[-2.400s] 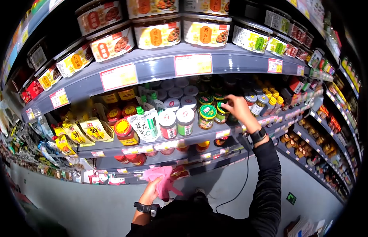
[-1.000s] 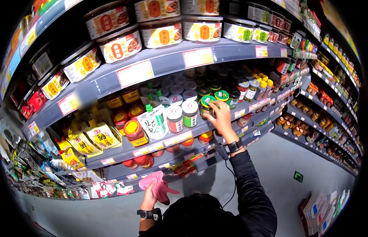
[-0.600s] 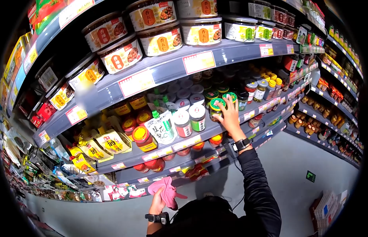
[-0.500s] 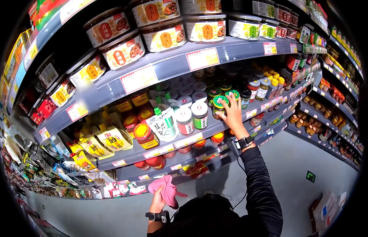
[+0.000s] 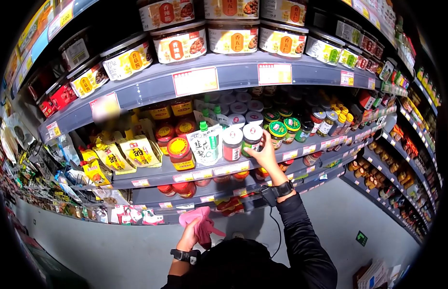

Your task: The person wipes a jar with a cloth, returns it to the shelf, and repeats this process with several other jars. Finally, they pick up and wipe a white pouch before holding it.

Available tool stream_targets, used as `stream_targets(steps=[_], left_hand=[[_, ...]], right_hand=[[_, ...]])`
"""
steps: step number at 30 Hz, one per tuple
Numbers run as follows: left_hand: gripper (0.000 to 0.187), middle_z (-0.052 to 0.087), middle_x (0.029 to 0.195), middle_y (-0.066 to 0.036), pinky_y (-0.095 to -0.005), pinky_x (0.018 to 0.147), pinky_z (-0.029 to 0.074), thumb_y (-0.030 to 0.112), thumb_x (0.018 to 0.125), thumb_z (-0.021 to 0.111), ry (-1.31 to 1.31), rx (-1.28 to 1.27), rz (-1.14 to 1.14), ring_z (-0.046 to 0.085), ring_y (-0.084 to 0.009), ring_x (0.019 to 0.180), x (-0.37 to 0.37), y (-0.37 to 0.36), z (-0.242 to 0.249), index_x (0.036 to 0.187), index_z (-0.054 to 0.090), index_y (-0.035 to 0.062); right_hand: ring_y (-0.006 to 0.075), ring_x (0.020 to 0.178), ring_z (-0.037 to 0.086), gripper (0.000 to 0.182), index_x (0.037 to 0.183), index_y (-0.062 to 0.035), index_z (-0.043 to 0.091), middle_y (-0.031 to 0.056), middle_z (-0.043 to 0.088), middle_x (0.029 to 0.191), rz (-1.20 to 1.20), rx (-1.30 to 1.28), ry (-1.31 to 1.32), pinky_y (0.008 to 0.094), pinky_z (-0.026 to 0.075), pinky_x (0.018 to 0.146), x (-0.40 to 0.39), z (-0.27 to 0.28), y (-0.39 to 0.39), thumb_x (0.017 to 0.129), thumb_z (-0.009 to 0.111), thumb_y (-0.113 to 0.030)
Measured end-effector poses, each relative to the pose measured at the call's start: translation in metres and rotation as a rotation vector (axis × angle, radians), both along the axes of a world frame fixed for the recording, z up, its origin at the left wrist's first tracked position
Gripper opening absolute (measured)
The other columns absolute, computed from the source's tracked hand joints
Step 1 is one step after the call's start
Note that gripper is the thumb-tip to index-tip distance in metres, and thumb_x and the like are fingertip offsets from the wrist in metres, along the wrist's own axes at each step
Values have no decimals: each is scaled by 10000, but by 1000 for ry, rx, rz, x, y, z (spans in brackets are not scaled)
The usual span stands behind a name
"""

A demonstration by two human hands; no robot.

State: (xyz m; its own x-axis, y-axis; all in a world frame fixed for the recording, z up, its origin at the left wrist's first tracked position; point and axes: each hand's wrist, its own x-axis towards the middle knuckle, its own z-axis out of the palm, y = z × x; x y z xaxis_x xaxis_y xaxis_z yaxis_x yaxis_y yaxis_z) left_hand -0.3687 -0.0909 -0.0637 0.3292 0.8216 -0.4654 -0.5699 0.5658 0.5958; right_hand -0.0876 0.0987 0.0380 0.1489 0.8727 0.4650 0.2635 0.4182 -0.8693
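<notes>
A crumpled pink cloth (image 5: 202, 225) is gripped in my left hand (image 5: 188, 238), low in front of the shelves. Up on the middle shelf, my right hand (image 5: 265, 158) has its thumb and fingers around a white-lidded jar (image 5: 252, 133) with a green label. That jar stands upright at the shelf front. Just left of it is another white-lidded jar (image 5: 232, 144) with a red label, beside a white spouted pouch (image 5: 205, 147). To the right are green-lidded jars (image 5: 277, 129), close to my fingertips.
Overhead, the upper shelf edge (image 5: 142, 91) juts out above the jars, carrying stacked clear-lidded tubs (image 5: 232, 38). Yellow pouches (image 5: 141, 151) and red jars with yellow lids (image 5: 180, 154) fill the left. Another shelf unit (image 5: 392, 180) stands right, with boxes (image 5: 375, 274) on the floor.
My right hand has shifted left from the green-lidded jars to the white-lidded jar with the green label. My left hand keeps the pink cloth. The view has turned slightly.
</notes>
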Motion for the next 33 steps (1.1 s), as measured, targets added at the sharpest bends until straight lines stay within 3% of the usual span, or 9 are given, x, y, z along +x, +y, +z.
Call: stream_targets(steps=[10, 13, 16, 20, 24, 27, 30, 32, 33], left_hand=[[352, 569, 917, -151, -356, 665, 469, 274, 848, 402, 14, -44, 29, 570, -262, 813, -3, -7, -13, 1046, 477, -7], [359, 569, 936, -158, -370, 683, 472, 265, 845, 411, -7, -28, 21, 567, -274, 837, -6, -7, -17, 1070, 471, -8], [368, 568, 948, -164, -386, 698, 475, 259, 846, 412, -12, -34, 41, 565, -279, 856, -7, -9, -19, 1093, 464, -8], [372, 563, 984, -163, -398, 760, 458, 252, 856, 400, 13, -54, 45, 549, -289, 913, -9, -6, -11, 1116, 458, -7], [462, 482, 1141, -163, -390, 902, 374, 325, 879, 357, -96, 100, 153, 469, -292, 1056, -5, 0, 3, 1203, 368, -4], [638, 336, 1292, -149, -397, 1009, 245, 489, 867, 246, -214, 272, 226, 320, -277, 1203, 10, 21, 52, 1296, 229, 17], [719, 407, 1232, -150, -386, 961, 316, 577, 828, 248, -87, 508, 298, 399, -268, 1139, 26, 36, 95, 1272, 269, 12], [650, 391, 1244, -134, -364, 969, 302, 501, 866, 228, 71, 741, 50, 386, -244, 1155, 18, 41, 92, 1277, 254, -3], [631, 430, 1197, -132, -351, 916, 352, 488, 868, 252, 482, 844, 26, 441, -225, 1092, 24, 36, 107, 1254, 282, -10]], right_hand=[[238, 909, 536, 720, 1084, -26, 381, 129, 526, 981, -202, -63, -253, 321, 432, 793, -4, -6, 7, 492, 772, -144], [180, 868, 538, 666, 1010, -25, 403, 103, 529, 969, -150, 47, 109, 306, 444, 757, -11, 0, -4, 476, 784, -136], [173, 864, 518, 671, 1029, -12, 397, 84, 519, 962, -268, 179, 149, 279, 432, 780, -8, 5, -16, 490, 789, -91], [196, 905, 540, 626, 1106, 24, 413, 101, 528, 995, -62, 81, 571, 306, 450, 795, 10, 11, -40, 567, 725, -45], [291, 959, 532, 682, 1140, 41, 395, 161, 523, 1031, 375, 116, 927, 405, 407, 886, 2, 40, -79, 572, 639, -247], [291, 938, 542, 715, 1156, 54, 388, 188, 514, 1051, 525, -34, 805, 402, 435, 849, -9, 42, -103, 551, 666, -204], [216, 882, 560, 694, 1098, 28, 429, 125, 554, 986, 438, -140, 283, 335, 455, 794, -26, 37, -120, 499, 741, -132], [186, 858, 570, 667, 1060, -3, 464, 89, 574, 934, 221, -270, 9, 311, 460, 778, -49, 32, -138, 484, 767, -147], [170, 837, 577, 688, 1060, -25, 477, 79, 584, 905, 253, -202, -29, 293, 468, 759, -60, 27, -140, 470, 784, -200]])
